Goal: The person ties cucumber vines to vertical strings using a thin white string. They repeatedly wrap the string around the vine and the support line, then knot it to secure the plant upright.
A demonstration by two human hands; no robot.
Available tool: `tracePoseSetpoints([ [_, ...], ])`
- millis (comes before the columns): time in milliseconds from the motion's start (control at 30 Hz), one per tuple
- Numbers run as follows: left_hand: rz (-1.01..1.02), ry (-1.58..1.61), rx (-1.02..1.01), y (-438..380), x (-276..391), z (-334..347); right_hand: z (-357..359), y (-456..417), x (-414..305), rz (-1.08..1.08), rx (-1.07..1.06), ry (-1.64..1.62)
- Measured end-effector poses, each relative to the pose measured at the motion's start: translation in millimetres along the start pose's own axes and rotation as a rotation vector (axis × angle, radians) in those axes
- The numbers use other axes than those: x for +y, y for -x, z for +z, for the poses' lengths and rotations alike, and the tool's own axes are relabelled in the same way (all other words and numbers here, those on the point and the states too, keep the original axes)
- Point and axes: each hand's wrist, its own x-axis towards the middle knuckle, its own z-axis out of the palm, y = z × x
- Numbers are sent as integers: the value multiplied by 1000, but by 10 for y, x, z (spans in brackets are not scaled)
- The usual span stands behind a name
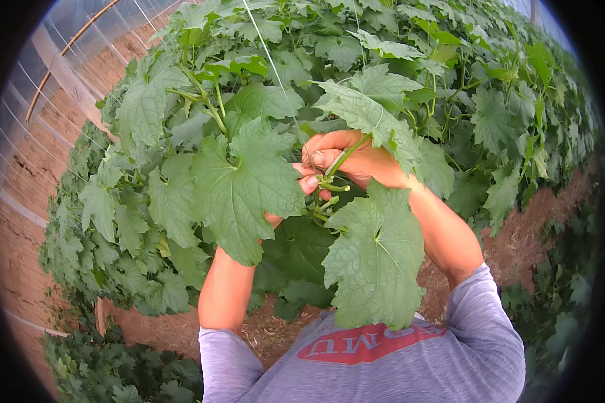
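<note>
My right hand pinches a thin white twine between thumb and index finger, beside a green vine stem. Meeting it from the left are the fingertips of my left hand, close to the twine and stem. A broad lobed leaf covers most of that hand, so its grip is hidden. Just below the fingers, a short stalk ends in a pale, blunt tip. Another large leaf hangs under my right wrist, in front of my shirt. A third leaf arches above my right hand.
Dense climbing vines fill the far side and right. More twines hang from above. Plastic greenhouse sheeting and a curved pole stand at left. Bare soil shows below, with another row of plants at lower left.
</note>
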Motion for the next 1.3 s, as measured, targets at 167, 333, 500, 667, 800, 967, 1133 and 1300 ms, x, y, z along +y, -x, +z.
tracePoseSetpoints([
  [167,30,-69,-35,-23,28,61,-144,5,102,-148,-126,-29],
  [333,29,-131,-56,-62,75,73,-185,74,26,-163,-113,79],
  [500,-32,-72,73,-79,50,103,-84,286,38,-250,131,443],
  [667,70,-371,35,-81,-25,8,-141,601,255,-333,148,906],
  [800,114,-457,16,-119,-89,-27,-124,614,193,-284,108,1062],
  [967,-34,279,221,84,-406,-112,-243,640,220,-212,140,853],
  [1133,-154,323,252,200,-740,79,-145,611,176,-301,63,1022],
  [1300,-150,215,412,326,-847,198,-115,619,382,-413,-16,1199],
])
